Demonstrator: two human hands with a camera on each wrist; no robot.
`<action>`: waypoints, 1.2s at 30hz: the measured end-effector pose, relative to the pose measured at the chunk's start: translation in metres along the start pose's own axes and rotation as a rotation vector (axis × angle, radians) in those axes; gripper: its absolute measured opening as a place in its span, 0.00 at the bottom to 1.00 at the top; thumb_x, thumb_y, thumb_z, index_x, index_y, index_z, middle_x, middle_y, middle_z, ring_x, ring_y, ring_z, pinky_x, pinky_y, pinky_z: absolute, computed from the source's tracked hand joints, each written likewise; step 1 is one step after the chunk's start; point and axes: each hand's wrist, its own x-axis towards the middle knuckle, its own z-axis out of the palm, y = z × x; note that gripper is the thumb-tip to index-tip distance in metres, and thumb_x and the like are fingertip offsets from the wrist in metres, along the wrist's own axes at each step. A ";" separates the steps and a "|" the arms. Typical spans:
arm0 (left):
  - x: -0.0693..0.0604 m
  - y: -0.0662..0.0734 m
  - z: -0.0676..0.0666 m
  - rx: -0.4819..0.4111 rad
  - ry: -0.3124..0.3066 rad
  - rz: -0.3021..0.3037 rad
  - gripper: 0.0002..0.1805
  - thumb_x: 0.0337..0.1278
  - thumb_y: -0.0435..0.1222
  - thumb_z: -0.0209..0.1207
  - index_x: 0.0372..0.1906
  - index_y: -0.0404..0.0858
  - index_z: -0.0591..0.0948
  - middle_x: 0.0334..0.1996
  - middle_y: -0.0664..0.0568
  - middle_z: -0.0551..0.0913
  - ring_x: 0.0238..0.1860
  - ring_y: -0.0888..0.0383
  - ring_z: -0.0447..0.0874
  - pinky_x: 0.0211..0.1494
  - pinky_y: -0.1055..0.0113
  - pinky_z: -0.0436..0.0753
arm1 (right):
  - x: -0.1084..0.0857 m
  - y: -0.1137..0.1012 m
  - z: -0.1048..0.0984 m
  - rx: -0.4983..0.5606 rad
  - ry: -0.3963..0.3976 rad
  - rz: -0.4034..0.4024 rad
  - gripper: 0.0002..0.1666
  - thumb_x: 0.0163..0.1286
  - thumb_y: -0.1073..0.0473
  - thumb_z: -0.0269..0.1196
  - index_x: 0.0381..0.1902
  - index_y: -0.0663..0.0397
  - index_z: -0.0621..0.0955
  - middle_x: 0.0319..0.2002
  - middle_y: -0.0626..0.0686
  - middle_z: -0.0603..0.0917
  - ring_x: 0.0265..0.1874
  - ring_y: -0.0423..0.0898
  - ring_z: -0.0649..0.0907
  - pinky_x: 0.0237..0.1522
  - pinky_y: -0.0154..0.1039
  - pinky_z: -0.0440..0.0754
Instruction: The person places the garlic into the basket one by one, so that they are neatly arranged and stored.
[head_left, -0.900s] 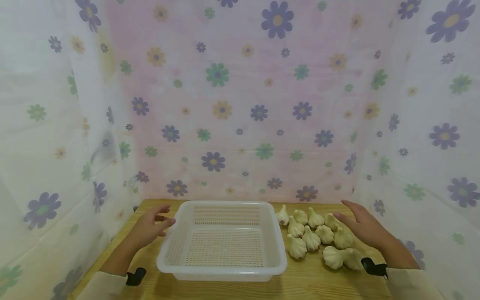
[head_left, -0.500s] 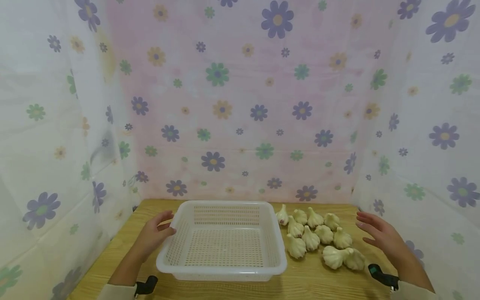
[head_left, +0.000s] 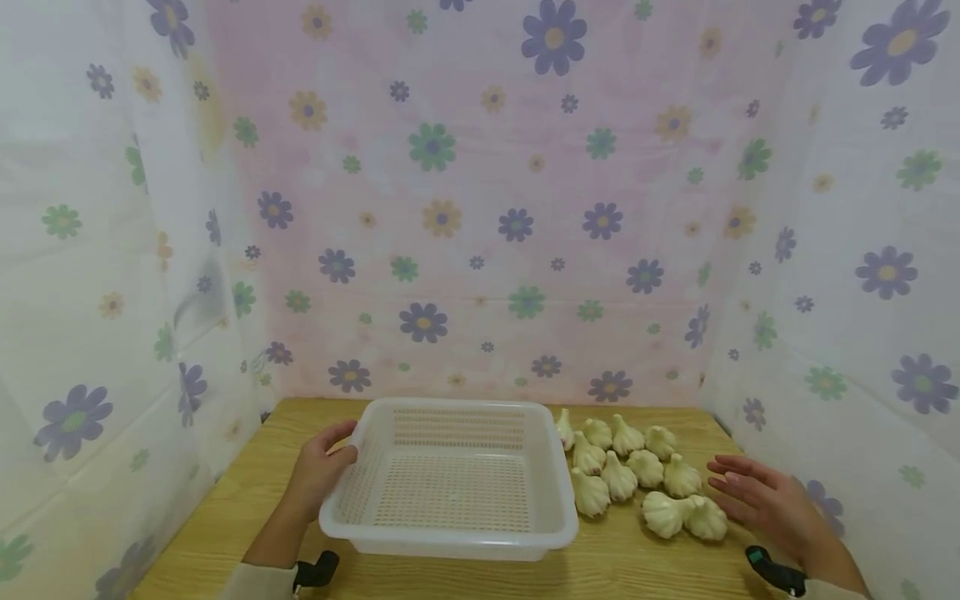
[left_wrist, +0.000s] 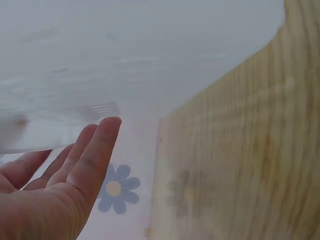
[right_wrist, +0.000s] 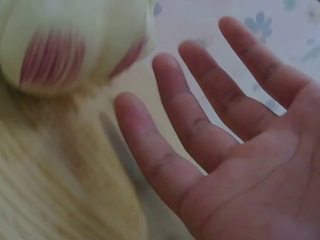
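L hand (head_left: 313, 477) pinches basket (head_left: 450, 538) on its L side; R hand (head_left: 776, 510) relaxed, nr garlic (head_left: 707, 518).

Basket (head_left: 450, 540): white plastic, slightly translucent, smooth rim with a soft sheen, mesh-perforated walls and bottom. Garlic bulbs (head_left: 619, 477): papery-looking skins, ridged, mostly matt; purple streaks look fibrous in the right wrist view. Tabletop (head_left: 630, 575): wood grain, smooth, low gloss — mirrors a flower faintly in the left wrist view; solid or laminate, can't tell. Flower-printed sheeting (head_left: 480, 179): thin, creased, mostly matt — cloth or plastic unclear. Sleeve (head_left: 258, 582): matt cloth. Wrist mounts (head_left: 318, 570): black, plastic-looking.
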 end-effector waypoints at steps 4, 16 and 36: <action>-0.003 -0.003 0.003 -0.057 0.009 -0.038 0.31 0.66 0.29 0.54 0.75 0.39 0.71 0.74 0.40 0.71 0.64 0.47 0.77 0.50 0.71 0.84 | -0.005 0.016 -0.011 0.116 -0.150 0.009 0.32 0.85 0.66 0.35 0.71 0.34 0.75 0.67 0.38 0.80 0.66 0.37 0.80 0.64 0.39 0.81; -0.018 -0.021 -0.010 -0.299 -0.151 -0.051 0.41 0.64 0.25 0.50 0.82 0.42 0.56 0.78 0.36 0.62 0.62 0.54 0.80 0.55 0.61 0.85 | -0.002 0.015 -0.002 -0.188 -0.150 0.083 0.31 0.80 0.69 0.48 0.78 0.52 0.66 0.66 0.32 0.79 0.64 0.26 0.77 0.61 0.30 0.79; -0.020 -0.019 -0.007 -0.251 -0.143 -0.011 0.39 0.66 0.25 0.52 0.82 0.38 0.58 0.76 0.32 0.64 0.60 0.54 0.84 0.54 0.56 0.88 | -0.001 0.016 -0.001 -0.392 -0.009 0.175 0.24 0.78 0.63 0.57 0.69 0.63 0.74 0.55 0.30 0.82 0.55 0.26 0.79 0.54 0.29 0.81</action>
